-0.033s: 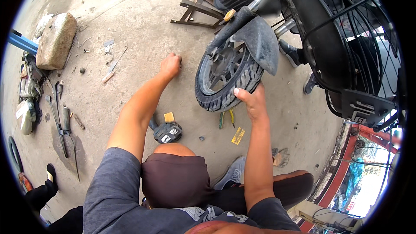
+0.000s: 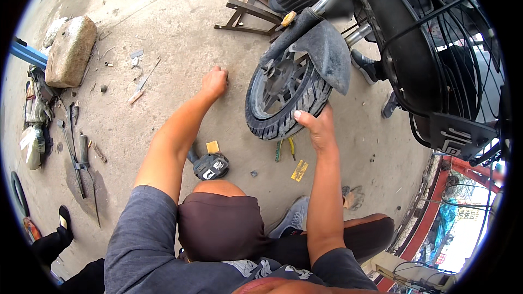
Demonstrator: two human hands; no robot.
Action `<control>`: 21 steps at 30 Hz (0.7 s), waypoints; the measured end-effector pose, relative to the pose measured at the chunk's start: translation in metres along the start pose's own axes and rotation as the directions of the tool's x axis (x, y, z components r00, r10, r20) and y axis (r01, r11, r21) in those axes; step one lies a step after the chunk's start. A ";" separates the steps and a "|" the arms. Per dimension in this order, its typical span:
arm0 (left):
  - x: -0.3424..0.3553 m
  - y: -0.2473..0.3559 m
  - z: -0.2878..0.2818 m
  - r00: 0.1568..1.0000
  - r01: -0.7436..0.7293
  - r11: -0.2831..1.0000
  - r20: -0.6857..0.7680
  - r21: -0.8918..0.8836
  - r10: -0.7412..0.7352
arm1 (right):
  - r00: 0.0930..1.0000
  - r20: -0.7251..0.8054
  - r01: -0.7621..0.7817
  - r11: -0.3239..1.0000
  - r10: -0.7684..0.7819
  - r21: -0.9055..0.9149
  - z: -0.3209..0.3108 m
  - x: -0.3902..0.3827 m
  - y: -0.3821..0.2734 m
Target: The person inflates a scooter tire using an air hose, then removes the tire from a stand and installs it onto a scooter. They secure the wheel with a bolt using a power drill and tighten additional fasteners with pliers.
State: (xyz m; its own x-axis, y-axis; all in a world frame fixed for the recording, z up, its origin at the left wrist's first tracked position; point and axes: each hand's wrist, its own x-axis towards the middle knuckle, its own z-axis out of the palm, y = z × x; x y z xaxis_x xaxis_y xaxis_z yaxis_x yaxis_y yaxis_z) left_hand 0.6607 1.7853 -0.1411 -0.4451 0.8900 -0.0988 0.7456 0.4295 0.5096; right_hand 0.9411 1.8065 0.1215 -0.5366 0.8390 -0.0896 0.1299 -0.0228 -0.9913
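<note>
Dusty black-tyred spoked wheel sits partly under a curved grey mudguard, its near edge gripped by the bare right hand; across a gap of open, grey concrete, the left hand curls, whether around anything I cannot tell

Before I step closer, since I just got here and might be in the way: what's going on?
A person's right hand grips the tire on the front wheel of a motorbike; the wheel sits in its fork. Their curled left hand is apart from the wheel; whether it holds anything is hidden. A cordless power tool lies on the concrete.
</note>
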 end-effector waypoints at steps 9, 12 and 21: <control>0.003 -0.029 -0.016 0.985 0.171 0.934 0.080 -0.313 -0.153 | 0.999 -0.006 0.039 0.999 -0.039 -0.001 0.001 0.002 0.001; -0.002 -0.033 -0.016 0.996 0.074 0.951 0.063 -0.300 -0.058 | 0.999 -0.005 0.040 0.999 -0.040 -0.004 -0.002 0.002 0.002; -0.009 -0.032 -0.014 0.995 -0.088 0.984 0.032 -0.153 0.094 | 1.000 0.025 0.004 1.000 -0.005 0.010 -0.002 0.003 -0.005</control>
State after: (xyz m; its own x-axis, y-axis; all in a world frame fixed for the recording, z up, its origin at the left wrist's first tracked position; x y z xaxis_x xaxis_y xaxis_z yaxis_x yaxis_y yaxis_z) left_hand 0.6343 1.7617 -0.1448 -0.3569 0.9309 -0.0775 0.6976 0.3208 0.6407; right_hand 0.9401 1.8099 0.1265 -0.5577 0.8255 -0.0874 0.1192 -0.0246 -0.9926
